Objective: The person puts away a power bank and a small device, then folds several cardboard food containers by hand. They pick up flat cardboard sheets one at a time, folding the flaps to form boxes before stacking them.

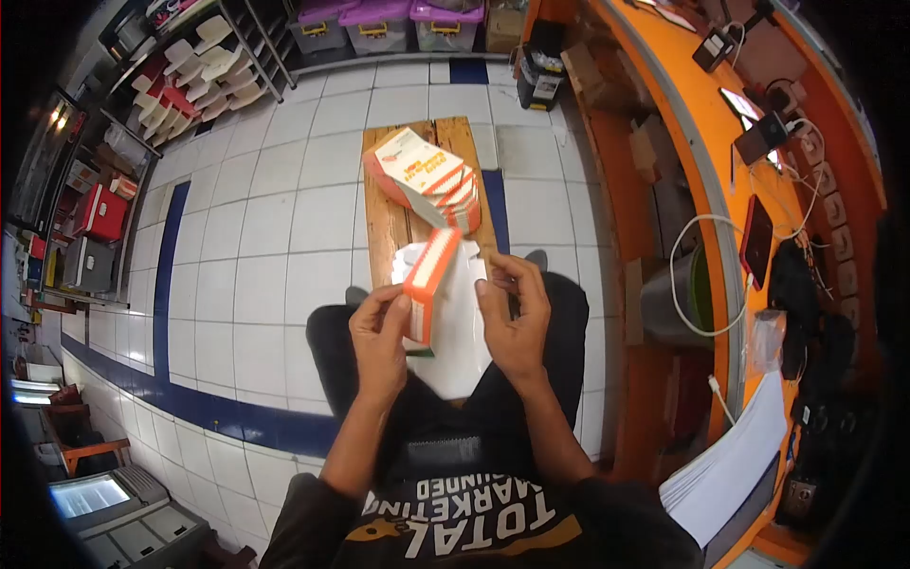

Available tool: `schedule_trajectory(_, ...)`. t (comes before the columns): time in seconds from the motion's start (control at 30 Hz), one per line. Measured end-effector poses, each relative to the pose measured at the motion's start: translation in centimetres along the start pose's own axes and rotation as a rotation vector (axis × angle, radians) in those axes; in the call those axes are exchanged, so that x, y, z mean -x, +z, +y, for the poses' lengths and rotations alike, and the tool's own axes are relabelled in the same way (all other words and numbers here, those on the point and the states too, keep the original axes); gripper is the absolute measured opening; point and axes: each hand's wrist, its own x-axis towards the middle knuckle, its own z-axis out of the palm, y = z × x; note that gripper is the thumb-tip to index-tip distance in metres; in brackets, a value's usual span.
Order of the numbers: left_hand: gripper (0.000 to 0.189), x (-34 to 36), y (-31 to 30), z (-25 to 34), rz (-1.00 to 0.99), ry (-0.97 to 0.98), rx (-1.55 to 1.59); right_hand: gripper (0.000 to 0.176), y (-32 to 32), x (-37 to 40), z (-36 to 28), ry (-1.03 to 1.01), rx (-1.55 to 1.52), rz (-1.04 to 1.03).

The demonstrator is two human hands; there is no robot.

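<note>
A partly folded cardboard food box (463,327) lies over my lap, its white inner side facing up. My left hand (379,332) pinches an orange and white side panel (428,289) of it, which stands raised. On the opposite edge, my right hand (515,318) has its thumb and fingers closed around the white board. Beyond both hands, a stack of printed orange and white boxes (422,175) rests on a wooden bench (384,228). The lower part of the box I hold is partly hidden by my left hand.
To the right runs an orange counter (654,71) with cables, a phone (755,242) and a pile of paper (735,465). A grey bin (673,299) stands beneath it. Purple-lidded tubs (376,24) line the back, and a rack (261,47) stands at the far left.
</note>
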Motion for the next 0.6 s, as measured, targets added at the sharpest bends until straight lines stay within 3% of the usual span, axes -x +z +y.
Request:
schedule_trajectory(0.03, 0.017, -0.2, -0.4, 0.1, -0.005, 0.022, 0.010, 0.027, 0.1, -0.6, 1.0, -0.024, -0.002, 0.004)
schedule_trajectory(0.1, 0.016, -0.9, -1.0, -0.1, -0.185, -0.203, 0.302, 0.031, 0.6, -1.7, 4.0, 0.197, -0.392, -0.223)
schedule_trajectory(0.17, 0.014, -1.4, -1.1, -0.1, -0.241, -0.264, 0.286, 0.033, 0.9, -2.3, 5.7, 0.306, -0.474, -0.367)
schedule_trajectory(0.2, 0.018, -1.5, -0.6, -0.2, -0.128, -0.257, 0.203, 0.034, 1.0, -2.6, 5.0, 0.326, -0.478, -0.381)
schedule_trajectory(0.23, 0.018, -1.8, -0.4, 0.2, -0.141, -0.231, 0.211, 0.034, 0.9, -3.0, 4.3, 0.352, -0.480, -0.394)
schedule_trajectory(0.3, 0.023, -2.0, -0.3, 0.6, -0.128, -0.018, -0.238, 0.033, 0.9, -3.4, 4.3, 0.380, -0.395, -0.432)
schedule_trajectory(0.33, 0.025, -2.1, 0.0, 0.3, -0.110, 0.183, -0.523, 0.033, 1.0, -3.7, 4.2, 0.432, -0.313, -0.468)
schedule_trajectory(0.37, 0.025, -2.3, 0.3, 0.4, -0.111, 0.191, -0.522, 0.033, 1.1, -3.7, 3.7, 0.424, -0.313, -0.466)
schedule_trajectory(0.43, 0.025, -2.7, 0.7, 0.7, -0.154, 0.015, -0.465, 0.034, 1.2, -3.9, 2.3, 0.328, -0.346, -0.513)
schedule_trajectory(0.47, 0.028, -3.4, 0.5, 1.0, -0.207, -0.112, -0.279, 0.033, 1.2, -4.3, 2.4, 0.362, -0.479, -0.555)
schedule_trajectory(0.5, 0.028, -4.3, 0.1, 1.0, -0.205, -0.111, -0.278, 0.033, 1.3, -4.7, 2.8, 0.362, -0.478, -0.557)
schedule_trajectory(0.6, 0.028, -6.8, -0.7, 1.5, -0.385, -0.352, -0.232, 0.039, 1.5, -5.8, 3.2, 0.569, -0.515, -0.816)
